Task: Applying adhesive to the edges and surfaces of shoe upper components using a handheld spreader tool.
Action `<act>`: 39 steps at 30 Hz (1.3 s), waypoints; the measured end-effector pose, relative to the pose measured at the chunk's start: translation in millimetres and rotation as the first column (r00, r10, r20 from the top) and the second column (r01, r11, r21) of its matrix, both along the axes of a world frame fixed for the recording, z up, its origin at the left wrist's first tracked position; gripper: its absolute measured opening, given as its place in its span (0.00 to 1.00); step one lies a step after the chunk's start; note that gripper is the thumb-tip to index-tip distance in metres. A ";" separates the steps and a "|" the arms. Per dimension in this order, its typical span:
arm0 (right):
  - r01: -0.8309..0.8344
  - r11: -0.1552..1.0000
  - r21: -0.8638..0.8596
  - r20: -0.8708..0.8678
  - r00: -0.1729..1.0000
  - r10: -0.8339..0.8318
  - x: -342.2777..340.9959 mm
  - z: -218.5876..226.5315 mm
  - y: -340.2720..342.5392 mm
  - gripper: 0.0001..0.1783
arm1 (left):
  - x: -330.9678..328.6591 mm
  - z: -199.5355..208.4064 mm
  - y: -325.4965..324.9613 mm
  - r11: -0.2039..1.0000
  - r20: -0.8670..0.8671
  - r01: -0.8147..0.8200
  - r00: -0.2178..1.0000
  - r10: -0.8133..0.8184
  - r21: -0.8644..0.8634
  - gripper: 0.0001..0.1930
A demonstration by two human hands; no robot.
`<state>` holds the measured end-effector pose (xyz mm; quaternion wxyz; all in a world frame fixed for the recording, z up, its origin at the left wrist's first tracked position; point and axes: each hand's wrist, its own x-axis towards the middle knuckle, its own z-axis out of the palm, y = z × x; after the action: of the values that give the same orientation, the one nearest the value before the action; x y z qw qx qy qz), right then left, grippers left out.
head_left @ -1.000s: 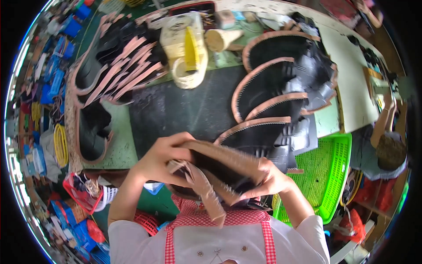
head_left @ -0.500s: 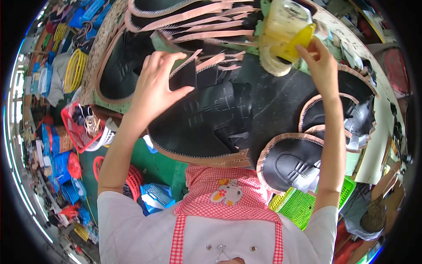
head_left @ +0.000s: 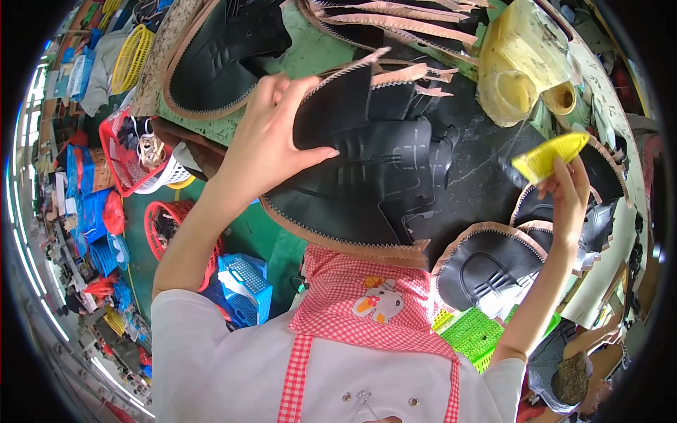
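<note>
Black shoe upper (head_left: 367,176) under flat left hand (head_left: 271,141); right hand (head_left: 568,185) pinching one yellow, perhaps plastic, scraper (head_left: 550,155).

R hand (head_left: 564,187) came off the yellow tub (head_left: 522,63), now holds yellow brush (head_left: 550,155); L hand (head_left: 271,141) slid onto black upper (head_left: 367,176).

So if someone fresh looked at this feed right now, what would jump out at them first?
Probably the big black piece with a tan zigzag edge in the middle of the bench, pressed flat under the left hand. Next, the bright yellow brush-like tool pinched in the raised right hand on the right, below a yellowish container at the top right.
</note>
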<state>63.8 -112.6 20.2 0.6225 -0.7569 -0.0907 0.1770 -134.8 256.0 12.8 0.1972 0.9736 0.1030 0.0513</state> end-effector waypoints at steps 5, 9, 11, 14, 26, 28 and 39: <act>-0.155 0.984 -0.092 0.329 0.927 0.177 -56.2 6.3 27.8 0.15 | 13.9 -1.1 -1.8 0.978 0.070 0.161 0.986 -0.153 -0.132 0.44; -0.353 0.897 -0.265 0.542 0.716 0.441 -66.6 11.4 70.5 0.11 | 15.4 6.3 -2.1 0.989 -0.062 0.113 0.991 -0.120 -0.098 0.43; -0.394 0.873 -0.287 0.574 0.659 0.486 -65.1 10.5 75.6 0.11 | 16.2 4.0 -0.4 0.985 -0.044 0.132 0.989 -0.138 -0.113 0.44; -0.377 0.840 -0.391 0.459 0.711 0.533 -65.6 15.3 77.8 0.10 | 15.5 -3.8 1.8 0.981 0.065 0.182 0.982 -0.178 -0.072 0.46; -0.247 0.897 -0.366 0.504 0.757 0.414 -66.7 19.6 58.9 0.10 | 16.2 -4.5 4.3 0.971 0.132 0.219 0.970 -0.205 -0.094 0.42; -0.226 0.929 -0.294 0.506 0.787 0.352 -69.9 16.9 56.8 0.09 | 18.0 -3.7 5.6 0.964 0.149 0.216 0.970 -0.193 -0.153 0.36; -0.176 0.935 -0.308 0.467 0.828 0.310 -73.9 7.1 55.9 0.07 | 28.1 -15.2 12.3 0.901 0.299 0.119 0.954 0.013 -0.417 0.12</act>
<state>-10.1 -56.7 27.4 0.4474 -0.8311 -0.3248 0.0595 -106.6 268.3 -2.4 0.4215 0.8898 0.0545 0.1660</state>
